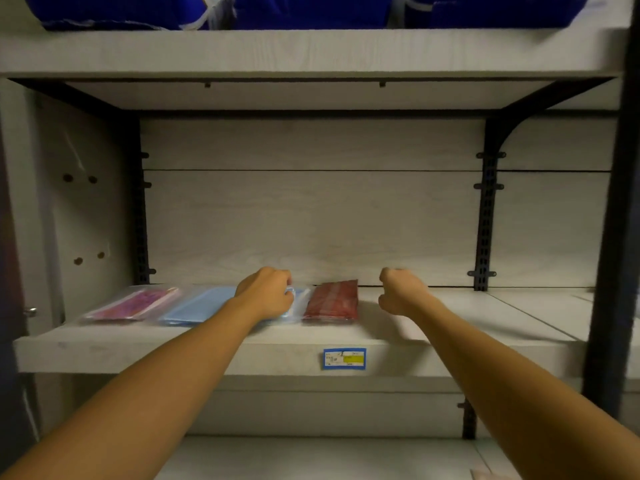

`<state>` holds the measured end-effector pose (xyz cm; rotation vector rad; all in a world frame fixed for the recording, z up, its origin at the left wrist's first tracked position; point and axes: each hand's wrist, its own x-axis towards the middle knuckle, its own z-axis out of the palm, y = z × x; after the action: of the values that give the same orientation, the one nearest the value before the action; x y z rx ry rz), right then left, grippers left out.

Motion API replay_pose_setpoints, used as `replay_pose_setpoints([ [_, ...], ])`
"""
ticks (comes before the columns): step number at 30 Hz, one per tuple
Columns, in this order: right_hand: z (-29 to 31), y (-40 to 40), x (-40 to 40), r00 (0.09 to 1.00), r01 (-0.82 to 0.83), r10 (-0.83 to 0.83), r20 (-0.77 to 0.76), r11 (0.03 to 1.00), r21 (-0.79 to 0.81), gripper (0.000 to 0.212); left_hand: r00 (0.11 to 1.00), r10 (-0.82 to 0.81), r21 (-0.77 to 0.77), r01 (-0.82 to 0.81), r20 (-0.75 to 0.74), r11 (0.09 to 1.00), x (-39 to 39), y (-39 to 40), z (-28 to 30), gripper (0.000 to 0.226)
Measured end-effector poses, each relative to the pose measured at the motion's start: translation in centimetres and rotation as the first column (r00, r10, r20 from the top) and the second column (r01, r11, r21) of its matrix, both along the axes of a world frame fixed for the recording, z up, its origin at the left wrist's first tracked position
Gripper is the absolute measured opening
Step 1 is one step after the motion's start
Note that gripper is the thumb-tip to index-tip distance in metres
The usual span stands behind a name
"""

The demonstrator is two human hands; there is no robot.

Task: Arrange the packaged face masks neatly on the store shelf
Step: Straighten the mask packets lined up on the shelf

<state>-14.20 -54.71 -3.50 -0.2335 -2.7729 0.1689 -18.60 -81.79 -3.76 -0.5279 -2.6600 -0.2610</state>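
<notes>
Three mask packs lie flat in a row on the pale wood shelf [433, 327], all toward its left half. The pink pack [133, 304] is furthest left, the blue pack [199, 306] sits in the middle, and the red pack [331, 301] is on the right, w/ its far end close to the back panel [311, 220]. The packs sit just beside one another, narrow gaps between them, each running front to back at a slight angle.

The person reaches in w/ both arms. The left hand [266, 294] is over the right end of the blue pack, fingers curled down onto it, and a bit of the clear wrapper shows at the fingertips (looks like a pinch on the pack's edge, though the knuckles hide the exact contact). The right hand [401, 292] hovers over bare shelf just right of the red pack, not touching it; its grip is clenched into a loose fist w/ nothing in it.

A blue and yellow price tag [344, 358] is stuck on the shelf's front edge, approx. below the red pack. On the shelf above, blue bags [311, 10] are only partly in view. Black metal brackets [486, 220] run up the back on both sides.
</notes>
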Motion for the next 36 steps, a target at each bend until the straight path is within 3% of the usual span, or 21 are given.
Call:
replay_pose_setpoints([
  [8,-0.8,3.6,5.6,0.998,0.062,-0.065,0.018,0.992,0.113,0.04,0.986,-0.165,-0.022,0.165,-0.02,0.986,2.3,6.3,-0.9,0.031],
  [13,-0.9,5.2,9.1,0.992,0.122,-0.126,0.023,0.982,0.147,0.04,0.965,-0.26,-0.022,0.259,-0.03,0.966,4.3,9.8,-1.1,0.019],
  [17,-1.2,7.1,11.6,0.987,0.153,-0.16,0.021,0.967,0.203,0.028,0.961,-0.276,-0.043,0.275,-0.024,0.961,5.5,11.8,-1.5,0.037],
  [27,-1.1,14.0,17.8,0.985,0.174,-0.172,-0.034,0.978,0.117,0.036,0.959,-0.281,0.007,0.281,0.042,0.96,10.0,18.2,-1.4,0.038],
  [36,-1.5,19.3,23.0,0.992,-0.031,0.036,-0.117,0.998,0.049,0.041,0.977,-0.214,-0.005,0.214,0.008,0.977,16.4,26.0,-2.0,0.026],
])
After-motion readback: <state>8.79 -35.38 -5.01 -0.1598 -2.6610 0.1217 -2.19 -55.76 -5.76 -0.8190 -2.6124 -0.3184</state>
